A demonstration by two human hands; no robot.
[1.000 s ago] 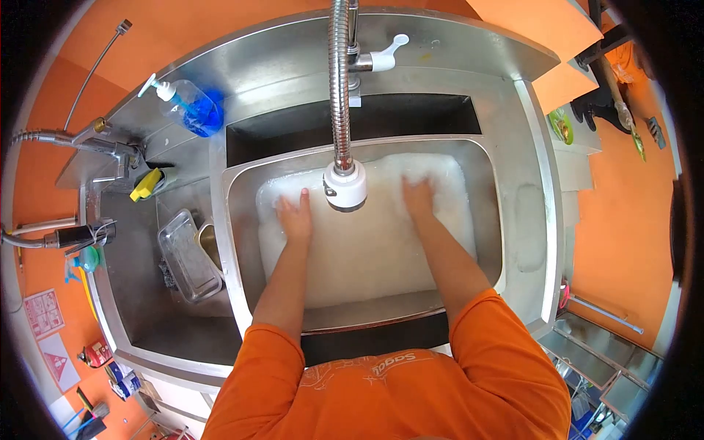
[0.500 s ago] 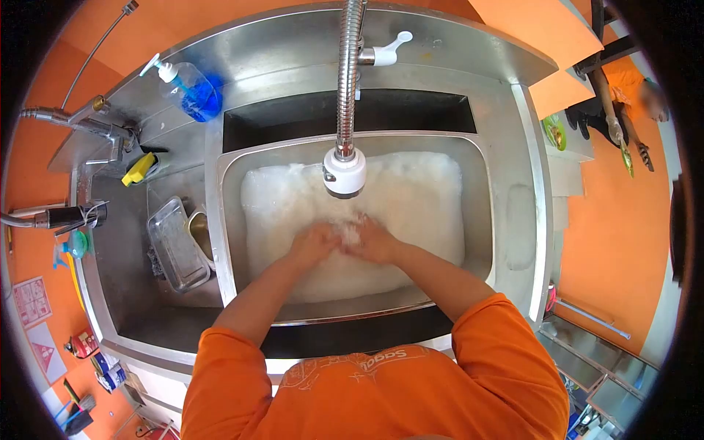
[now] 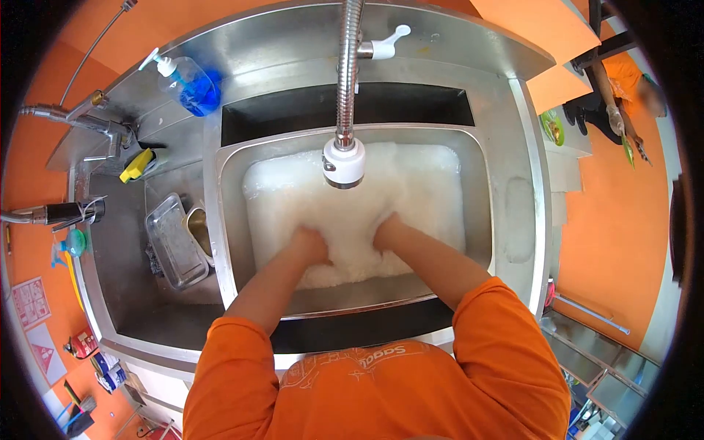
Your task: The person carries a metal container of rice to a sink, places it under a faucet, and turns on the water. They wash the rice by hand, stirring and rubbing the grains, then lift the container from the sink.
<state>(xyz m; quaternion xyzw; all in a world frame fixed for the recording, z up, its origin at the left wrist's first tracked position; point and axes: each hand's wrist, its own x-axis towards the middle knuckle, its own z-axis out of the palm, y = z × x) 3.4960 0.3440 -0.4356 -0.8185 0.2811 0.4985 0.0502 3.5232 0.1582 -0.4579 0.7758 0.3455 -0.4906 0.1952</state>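
Note:
A large rectangular metal basin (image 3: 478,213) in front of me holds cloudy, whitish water (image 3: 348,213). Pale material that looks like rice lies in it, but single grains are hard to make out. My left hand (image 3: 313,244) is sunk in the cloudy water at the left of the middle. At the right of the middle, my right hand (image 3: 386,233) is sunk too, apart from the left one. The fingers of both hands are hidden under the water, so what they touch is not visible. Above the basin hangs a white spray head (image 3: 344,163) on a metal hose.
Left of the basin, a sink compartment holds a clear tray (image 3: 176,242) and a metal container (image 3: 199,231). A yellow sponge (image 3: 137,166) and a pump bottle of blue liquid (image 3: 192,88) stand behind it. Far right, another person (image 3: 623,92) holds something green.
My hands were together near the middle, rubbing pale material. They have moved apart and gone down into the water, which has spread and swirls around them.

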